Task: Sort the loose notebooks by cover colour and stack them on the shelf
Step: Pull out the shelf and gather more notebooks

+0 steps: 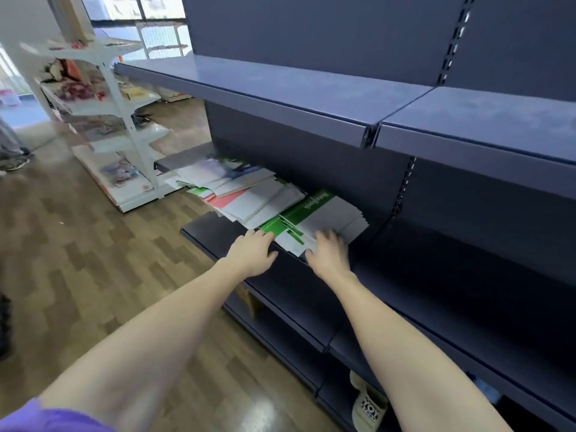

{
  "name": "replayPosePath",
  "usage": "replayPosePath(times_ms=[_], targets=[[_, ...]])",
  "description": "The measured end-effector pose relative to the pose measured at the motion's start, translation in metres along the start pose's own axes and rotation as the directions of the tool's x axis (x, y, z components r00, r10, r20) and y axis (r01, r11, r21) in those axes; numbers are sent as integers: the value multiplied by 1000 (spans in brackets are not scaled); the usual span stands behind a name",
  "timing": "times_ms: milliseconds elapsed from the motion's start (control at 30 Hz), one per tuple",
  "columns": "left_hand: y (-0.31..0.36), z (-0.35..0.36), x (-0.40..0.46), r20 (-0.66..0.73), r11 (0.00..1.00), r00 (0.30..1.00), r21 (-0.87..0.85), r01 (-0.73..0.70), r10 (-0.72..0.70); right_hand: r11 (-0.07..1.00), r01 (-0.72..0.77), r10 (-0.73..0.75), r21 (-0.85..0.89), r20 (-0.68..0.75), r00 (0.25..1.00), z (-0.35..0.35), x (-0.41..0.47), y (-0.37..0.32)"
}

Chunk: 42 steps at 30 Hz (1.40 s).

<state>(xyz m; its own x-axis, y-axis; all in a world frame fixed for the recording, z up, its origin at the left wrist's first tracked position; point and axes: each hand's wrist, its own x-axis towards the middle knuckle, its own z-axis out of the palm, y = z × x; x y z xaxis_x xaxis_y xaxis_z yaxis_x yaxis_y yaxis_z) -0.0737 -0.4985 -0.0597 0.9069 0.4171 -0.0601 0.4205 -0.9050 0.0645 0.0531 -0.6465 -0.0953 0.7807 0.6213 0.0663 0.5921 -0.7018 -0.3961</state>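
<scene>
At the centre of the frame, on the middle dark blue shelf (218,227), I see the loose notebooks (249,194) lying in a slumped, overlapping heap that runs from the shelf's far end toward my hands. Most show white or grey faces; a pink cover (225,199) peeks out in the middle of the pile, and the green notebook (299,210) (white lettering on its cover, too blurred for me to read) lies nearest me, on top of a fanned bundle of white-backed ones. My left hand (254,254) rests at the green notebook's near corner, fingers relaxed and spread, touching its edge. My right hand (328,252) lies flat on the white covers just beside it, fingers straight though motion-blurred, gripping nothing that I can make out. In the upper left of the frame stands a white display rack (124,120) with assorted goods, on wood-patterned flooring (78,244). At lower right, a beige slipper (367,406) sits under the bottom shelf.
</scene>
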Motion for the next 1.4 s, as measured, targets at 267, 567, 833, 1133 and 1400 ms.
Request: replayPosePath(times_ms=[267,567,833,1133,1400], targets=[[-32,0,89,-58,975,977,-82,-208,204,976,-193,207,-103,141,968,16,70,-14],[-40,0,158,-17,882,886,-87,-464,464,968,-249,249,-8,93,964,22,74,-10],[-42,10,163,55,778,780,62,-626,623,855,-478,502,200,-88,860,45,55,-33],[-37,-4,137,138,626,728,419,-658,672,821,-563,558,-93,-81,826,57,43,-57],[-40,-5,128,131,590,710,463,-661,692,811,-440,438,-386,-100,893,42,18,-64]])
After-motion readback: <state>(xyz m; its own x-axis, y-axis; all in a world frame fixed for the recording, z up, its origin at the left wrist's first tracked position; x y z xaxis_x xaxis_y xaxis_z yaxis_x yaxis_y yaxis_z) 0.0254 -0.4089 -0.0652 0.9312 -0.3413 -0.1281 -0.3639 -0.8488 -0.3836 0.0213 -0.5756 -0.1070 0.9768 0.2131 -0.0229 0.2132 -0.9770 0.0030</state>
